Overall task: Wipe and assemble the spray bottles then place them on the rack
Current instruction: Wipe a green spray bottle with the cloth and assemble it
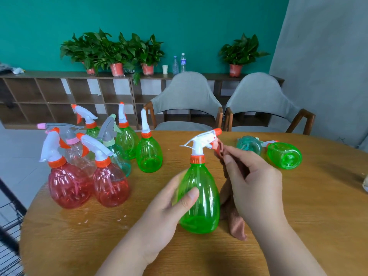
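A green spray bottle [201,194] with a white and orange trigger head [201,141] stands upright on the wooden table [99,246]. My left hand [169,208] grips its body from the left. My right hand [253,180] holds a brown cloth [231,212] against the trigger, and the cloth hangs down behind the bottle. At the left stands a group of several assembled bottles: two red ones [67,184], green ones [149,154] and clear ones. At the right a green bottle body [284,155] and a teal one [249,145] lie on their sides.
A black wire rack [10,216] shows at the left edge beside the table. Two grey chairs [187,100] stand behind the table. A low wooden shelf [69,94] with potted plants runs along the teal wall.
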